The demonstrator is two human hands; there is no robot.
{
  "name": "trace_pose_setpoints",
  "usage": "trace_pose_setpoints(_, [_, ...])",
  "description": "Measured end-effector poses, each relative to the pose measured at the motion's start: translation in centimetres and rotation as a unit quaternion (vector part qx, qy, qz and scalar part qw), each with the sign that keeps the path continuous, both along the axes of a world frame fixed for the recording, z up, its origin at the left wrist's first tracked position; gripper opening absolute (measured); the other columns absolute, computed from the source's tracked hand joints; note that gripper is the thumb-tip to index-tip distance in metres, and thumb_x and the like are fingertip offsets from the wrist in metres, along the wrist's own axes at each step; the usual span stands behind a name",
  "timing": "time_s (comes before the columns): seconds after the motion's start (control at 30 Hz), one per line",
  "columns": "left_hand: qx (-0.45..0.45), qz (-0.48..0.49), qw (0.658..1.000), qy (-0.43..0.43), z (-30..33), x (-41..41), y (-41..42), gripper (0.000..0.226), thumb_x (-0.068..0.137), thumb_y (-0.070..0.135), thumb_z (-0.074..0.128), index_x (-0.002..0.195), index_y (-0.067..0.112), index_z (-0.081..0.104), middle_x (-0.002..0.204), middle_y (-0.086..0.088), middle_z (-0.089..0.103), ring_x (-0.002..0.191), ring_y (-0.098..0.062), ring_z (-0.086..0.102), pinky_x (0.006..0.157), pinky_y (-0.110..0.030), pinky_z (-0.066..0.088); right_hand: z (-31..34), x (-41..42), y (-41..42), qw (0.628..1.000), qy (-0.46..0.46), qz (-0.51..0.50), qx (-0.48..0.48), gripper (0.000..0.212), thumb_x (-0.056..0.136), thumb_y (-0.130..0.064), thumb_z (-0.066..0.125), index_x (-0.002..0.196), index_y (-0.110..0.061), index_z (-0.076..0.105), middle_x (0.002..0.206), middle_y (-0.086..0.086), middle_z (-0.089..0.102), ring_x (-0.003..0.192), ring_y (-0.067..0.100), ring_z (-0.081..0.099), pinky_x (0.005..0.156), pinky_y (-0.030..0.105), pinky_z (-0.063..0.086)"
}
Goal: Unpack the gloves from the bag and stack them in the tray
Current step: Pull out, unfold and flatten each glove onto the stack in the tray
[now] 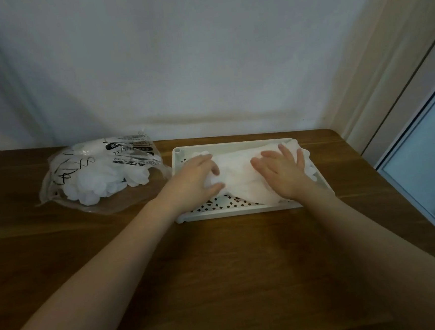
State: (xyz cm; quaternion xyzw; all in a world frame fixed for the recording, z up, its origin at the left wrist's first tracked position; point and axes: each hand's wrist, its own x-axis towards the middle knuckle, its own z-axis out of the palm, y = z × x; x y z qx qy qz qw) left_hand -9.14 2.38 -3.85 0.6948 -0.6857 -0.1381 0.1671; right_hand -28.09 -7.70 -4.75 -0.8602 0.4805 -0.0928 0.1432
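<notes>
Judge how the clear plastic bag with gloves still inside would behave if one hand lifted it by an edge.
The bag looks like thin, wrinkled film, so it would probably sag and fold rather than hold shape. The gloves inside lie in a loose heap, so they would likely slump toward the low end. It seems light; its glossy film may be slippery.

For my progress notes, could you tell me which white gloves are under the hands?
The white gloves in the perforated white plastic tray, not those inside the clear plastic bag.
</notes>
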Motion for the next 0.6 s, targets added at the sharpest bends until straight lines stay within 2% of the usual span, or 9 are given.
trace_pose_setpoints(0.07, [-0.101, -0.017, 0.994, 0.046, 1.4, 0.5, 1.5, 0.026, 0.096, 0.03, 0.046, 0.118, 0.024, 0.058, 0.148, 0.008, 0.034, 0.133, -0.01, 0.034, 0.108, -0.036, 0.031, 0.7, 1.3, 1.2, 0.979, -0.086, 0.049, -0.176, 0.044, 0.099, -0.039, 0.032, 0.105, -0.013, 0.068, 0.126, 0.004, 0.06, 0.136, 0.027, 0.034, 0.113, 0.052, 0.009])
trace_pose_setpoints(0.13, [-0.181, -0.049, 0.981, 0.048, 2.5, 1.8, 3.2, 0.025, 0.096, 0.022, 0.045, 0.111, 0.019, 0.064, 0.14, 0.004, 0.046, 0.122, -0.007, 0.043, 0.102, -0.034, 0.039, 1.9, 3.2, 3.2, 0.929, -0.183, 0.154, -0.282, 0.035, 0.093, -0.028, 0.041, 0.088, -0.009, 0.07, 0.097, 0.006, 0.07, 0.107, 0.029, 0.059, 0.098, 0.048, 0.04])
trace_pose_setpoints(0.17, [-0.221, -0.05, 0.974, 0.024, 2.7, 2.6, 4.0, 0.025, 0.094, 0.018, 0.045, 0.107, 0.015, 0.066, 0.137, -0.001, 0.05, 0.119, -0.009, 0.045, 0.1, -0.036, 0.04, 2.5, 4.3, 4.4, 0.912, -0.201, 0.202, -0.294, 0.033, 0.091, -0.025, 0.042, 0.084, -0.007, 0.069, 0.088, 0.007, 0.069, 0.093, 0.026, 0.062, 0.087, 0.04, 0.047])
trace_pose_setpoints(0.23, [-0.292, -0.013, 0.954, -0.066, 2.5, 4.4, 5.4, 0.023, 0.087, 0.01, 0.047, 0.099, 0.008, 0.067, 0.133, -0.013, 0.052, 0.12, -0.025, 0.048, 0.098, -0.042, 0.039, 3.4, 6.6, 7.2, 0.894, -0.195, 0.269, -0.301, 0.031, 0.089, -0.022, 0.043, 0.078, -0.006, 0.067, 0.076, 0.006, 0.066, 0.073, 0.021, 0.061, 0.07, 0.025, 0.042])
trace_pose_setpoints(0.3, [-0.281, 0.075, 0.945, -0.148, 2.0, 6.6, 6.2, 0.028, 0.08, -0.002, 0.056, 0.106, 0.005, 0.063, 0.136, -0.018, 0.047, 0.125, -0.039, 0.042, 0.102, -0.05, 0.034, 3.9, 8.7, 9.8, 0.886, -0.164, 0.324, -0.289, 0.032, 0.089, -0.024, 0.042, 0.075, -0.008, 0.066, 0.07, 0.004, 0.063, 0.065, 0.018, 0.056, 0.061, 0.021, 0.038])
trace_pose_setpoints(0.37, [-0.185, 0.179, 0.952, -0.167, 1.6, 8.8, 6.9, 0.049, 0.08, -0.001, 0.06, 0.127, 0.009, 0.05, 0.134, -0.018, 0.05, 0.123, -0.039, 0.044, 0.101, -0.049, 0.034, 3.8, 10.8, 11.8, 0.901, -0.102, 0.355, -0.226, 0.031, 0.093, -0.026, 0.041, 0.084, -0.01, 0.066, 0.078, 0.003, 0.062, 0.072, 0.015, 0.056, 0.062, 0.024, 0.044])
trace_pose_setpoints(0.43, [-0.126, 0.254, 0.944, -0.167, 1.6, 10.3, 7.6, 0.054, 0.087, 0.01, 0.057, 0.137, 0.014, 0.038, 0.115, -0.015, 0.062, 0.105, -0.037, 0.055, 0.083, -0.046, 0.043, 3.1, 12.7, 12.8, 0.921, -0.043, 0.347, -0.17, 0.03, 0.098, -0.028, 0.039, 0.103, -0.012, 0.064, 0.099, 0.003, 0.061, 0.091, 0.015, 0.055, 0.076, 0.029, 0.05])
trace_pose_setpoints(0.53, [-0.144, 0.28, 0.931, -0.186, 1.6, 11.0, 8.4, 0.027, 0.097, 0.022, 0.044, 0.119, 0.011, 0.056, 0.099, -0.016, 0.066, 0.091, -0.036, 0.058, 0.07, -0.041, 0.043, 1.6, 15.3, 13.4, 0.937, -0.005, 0.323, -0.129, 0.032, 0.1, -0.022, 0.037, 0.123, -0.01, 0.056, 0.126, 0.007, 0.055, 0.114, 0.02, 0.053, 0.094, 0.033, 0.047])
trace_pose_setpoints(0.6, [-0.175, 0.279, 0.931, -0.16, 1.4, 11.4, 8.4, 0.026, 0.098, 0.024, 0.041, 0.108, 0.011, 0.061, 0.095, -0.015, 0.067, 0.091, -0.035, 0.058, 0.068, -0.037, 0.041, 0.9, 17.0, 13.4, 0.946, 0.014, 0.309, -0.095, 0.037, 0.099, -0.014, 0.038, 0.134, -0.007, 0.047, 0.144, 0.011, 0.042, 0.127, 0.025, 0.045, 0.103, 0.033, 0.04])
